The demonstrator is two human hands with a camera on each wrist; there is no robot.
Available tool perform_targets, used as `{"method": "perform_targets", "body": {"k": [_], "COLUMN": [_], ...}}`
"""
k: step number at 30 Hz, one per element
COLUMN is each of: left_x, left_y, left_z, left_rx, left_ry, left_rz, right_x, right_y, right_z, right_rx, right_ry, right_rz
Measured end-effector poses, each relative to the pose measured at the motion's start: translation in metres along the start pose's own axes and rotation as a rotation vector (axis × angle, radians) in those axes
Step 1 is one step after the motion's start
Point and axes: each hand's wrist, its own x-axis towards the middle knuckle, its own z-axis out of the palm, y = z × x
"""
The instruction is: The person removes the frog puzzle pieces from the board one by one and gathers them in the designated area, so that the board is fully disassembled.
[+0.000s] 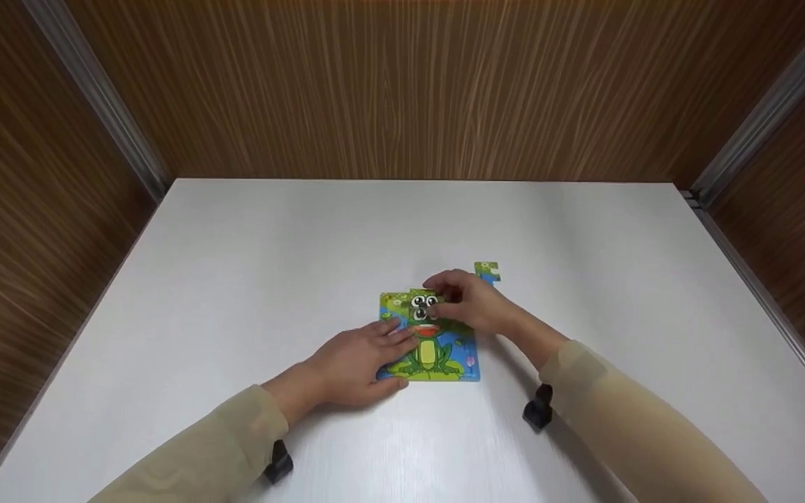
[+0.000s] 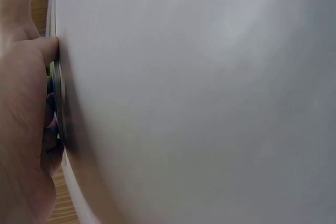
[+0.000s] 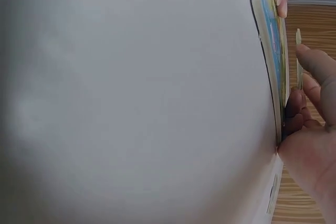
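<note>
A square frog jigsaw puzzle (image 1: pixel 428 355), green and blue, lies flat on the white table. My left hand (image 1: pixel 359 362) rests on its left side with fingers stretched across the picture and the thumb along the near edge. Over the puzzle's upper part, my right hand (image 1: pixel 474 304) pinches a small puzzle piece (image 3: pixel 299 61) between thumb and fingers. That piece is lifted off the board in the right wrist view, and a frog eye shows on it in the head view. The right fingers hide the puzzle's upper right corner.
Loose green and blue puzzle material (image 1: pixel 486 270) lies on the white table (image 1: pixel 291 251) beyond my right hand, partly hidden by it. Wood-grain panels (image 1: pixel 388 91) stand behind the table and at both sides.
</note>
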Motion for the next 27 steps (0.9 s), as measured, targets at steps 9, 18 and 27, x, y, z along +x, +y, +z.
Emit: {"method": "perform_targets", "body": {"k": [9, 18, 27], "left_x": [-0.002, -0.003, -0.006], "left_y": [0.003, 0.004, 0.001], "left_z": [0.005, 0.012, 0.013], "left_rx": [0.002, 0.003, -0.007], "left_ry": [0.012, 0.028, 0.016], "left_rz": [0.019, 0.037, 0.028], "right_x": [-0.007, -0.016, -0.027], "right_y": [-0.006, 0.004, 0.031], "right_z": [-0.015, -0.051, -0.080], "right_rx": [0.015, -0.014, -0.013], "right_ry": [0.078, 0.187, 0.249], "right_rz": [-0.093, -0.063, 0.028]}}
